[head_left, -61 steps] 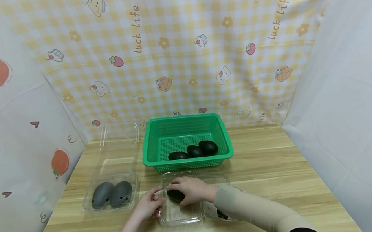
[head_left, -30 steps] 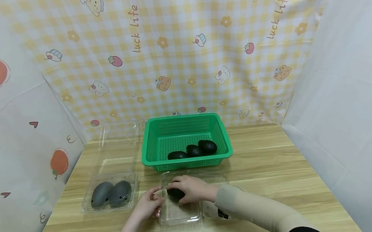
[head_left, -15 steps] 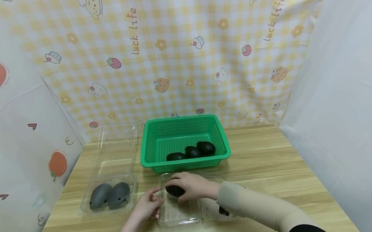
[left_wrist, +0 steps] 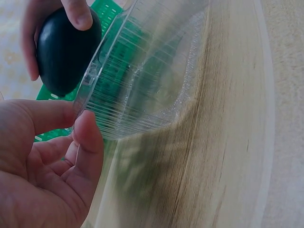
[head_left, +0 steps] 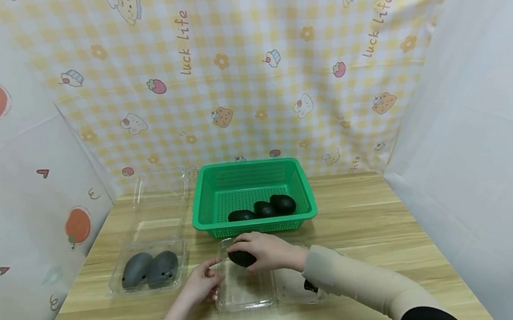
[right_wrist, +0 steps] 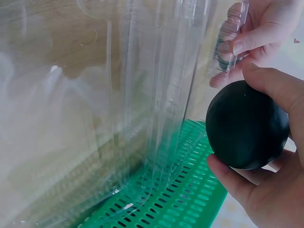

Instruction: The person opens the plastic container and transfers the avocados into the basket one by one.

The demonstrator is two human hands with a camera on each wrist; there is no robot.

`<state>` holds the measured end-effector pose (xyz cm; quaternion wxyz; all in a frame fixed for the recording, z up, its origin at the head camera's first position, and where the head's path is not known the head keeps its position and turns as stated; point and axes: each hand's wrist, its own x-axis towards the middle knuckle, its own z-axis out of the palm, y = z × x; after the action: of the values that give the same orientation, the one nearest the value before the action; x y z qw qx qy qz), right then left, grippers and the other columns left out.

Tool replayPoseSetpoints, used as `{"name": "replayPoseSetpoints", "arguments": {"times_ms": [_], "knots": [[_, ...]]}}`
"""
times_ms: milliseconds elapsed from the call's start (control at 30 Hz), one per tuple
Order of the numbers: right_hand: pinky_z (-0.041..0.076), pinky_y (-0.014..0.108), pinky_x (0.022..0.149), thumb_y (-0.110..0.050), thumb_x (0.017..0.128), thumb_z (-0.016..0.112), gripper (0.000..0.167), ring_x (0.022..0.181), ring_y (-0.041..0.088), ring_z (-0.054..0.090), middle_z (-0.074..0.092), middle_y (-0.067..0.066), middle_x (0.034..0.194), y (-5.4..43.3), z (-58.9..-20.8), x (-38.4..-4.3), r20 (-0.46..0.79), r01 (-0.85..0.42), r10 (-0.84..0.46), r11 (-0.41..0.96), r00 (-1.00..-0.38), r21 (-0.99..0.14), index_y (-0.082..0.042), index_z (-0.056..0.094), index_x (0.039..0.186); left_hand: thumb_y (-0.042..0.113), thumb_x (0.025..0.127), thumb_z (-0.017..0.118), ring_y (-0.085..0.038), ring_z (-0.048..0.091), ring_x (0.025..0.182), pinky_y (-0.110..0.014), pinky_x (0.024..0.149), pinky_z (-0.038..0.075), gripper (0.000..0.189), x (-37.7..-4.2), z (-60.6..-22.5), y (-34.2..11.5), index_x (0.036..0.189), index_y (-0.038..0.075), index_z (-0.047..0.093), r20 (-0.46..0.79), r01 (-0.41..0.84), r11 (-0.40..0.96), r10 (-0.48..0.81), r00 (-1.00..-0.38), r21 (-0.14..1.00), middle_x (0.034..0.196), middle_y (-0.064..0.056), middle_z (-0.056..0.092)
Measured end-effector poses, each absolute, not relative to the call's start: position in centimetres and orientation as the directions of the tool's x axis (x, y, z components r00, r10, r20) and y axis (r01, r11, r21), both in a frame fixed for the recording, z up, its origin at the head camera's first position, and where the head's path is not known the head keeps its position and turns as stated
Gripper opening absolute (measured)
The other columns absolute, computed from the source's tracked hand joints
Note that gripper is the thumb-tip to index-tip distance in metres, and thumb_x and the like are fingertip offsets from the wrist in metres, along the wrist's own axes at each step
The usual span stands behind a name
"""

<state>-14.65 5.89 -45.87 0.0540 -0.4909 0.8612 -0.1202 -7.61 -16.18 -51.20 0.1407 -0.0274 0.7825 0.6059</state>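
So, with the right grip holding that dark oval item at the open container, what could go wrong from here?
1. The smooth, rounded dark oval item could slip from the right grip.
2. The clear container might tip or slide if bumped, since the left grip pinches it at one edge.
3. The right sleeve crosses above the open lid and might drag it; I can't tell whether they touch.

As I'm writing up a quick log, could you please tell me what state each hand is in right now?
Left hand: closed, pinching the clear container at its rim.
Right hand: closed, holding a black oval item.
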Motion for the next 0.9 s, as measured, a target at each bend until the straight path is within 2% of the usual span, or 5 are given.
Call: {"name": "replayPoseSetpoints", "arguments": {"times_ms": [300, 667, 900], "knots": [[0.047, 0.033, 0.095, -0.026, 0.083, 0.078, 0.064, 0.123, 0.018, 0.049, 0.049, 0.001, 0.139, 6.4, -44.9, -14.9, 0.023, -0.826, -0.852, 0.500, -0.523, -0.261, -0.026, 0.051, 0.141, -0.001, 0.092, 0.059, -0.013, 0.050, 0.052, -0.028, 0.047, 0.046, 0.050, -7.7, -51.3, -16.2, 0.138, -0.011, 0.041, -0.259, -0.216, 0.271, 0.134, -0.957, 0.938, 0.071, -0.006, 0.053], [0.044, 0.032, 0.100, -0.027, 0.086, 0.075, 0.061, 0.125, 0.018, 0.048, 0.049, 0.003, 0.140, 6.9, -43.6, -15.4, 0.049, -0.843, -0.865, 0.472, -0.499, -0.257, -0.022, 0.050, 0.142, -0.002, 0.091, 0.058, -0.013, 0.050, 0.052, -0.026, 0.047, 0.045, 0.051, -7.7, -51.4, -16.2, 0.138, -0.013, 0.040, -0.259, -0.221, 0.242, 0.136, -0.956, 0.945, 0.071, -0.007, 0.054], [0.045, 0.032, 0.099, -0.028, 0.086, 0.075, 0.061, 0.126, 0.018, 0.048, 0.048, 0.003, 0.141, 7.2, -42.8, -15.7, 0.055, -0.840, -0.859, 0.481, -0.508, -0.250, -0.022, 0.050, 0.142, -0.002, 0.091, 0.059, -0.013, 0.050, 0.053, -0.027, 0.047, 0.046, 0.052, -7.8, -51.5, -16.3, 0.138, -0.013, 0.040, -0.256, -0.217, 0.240, 0.142, -0.956, 0.946, 0.071, -0.007, 0.053]]}}
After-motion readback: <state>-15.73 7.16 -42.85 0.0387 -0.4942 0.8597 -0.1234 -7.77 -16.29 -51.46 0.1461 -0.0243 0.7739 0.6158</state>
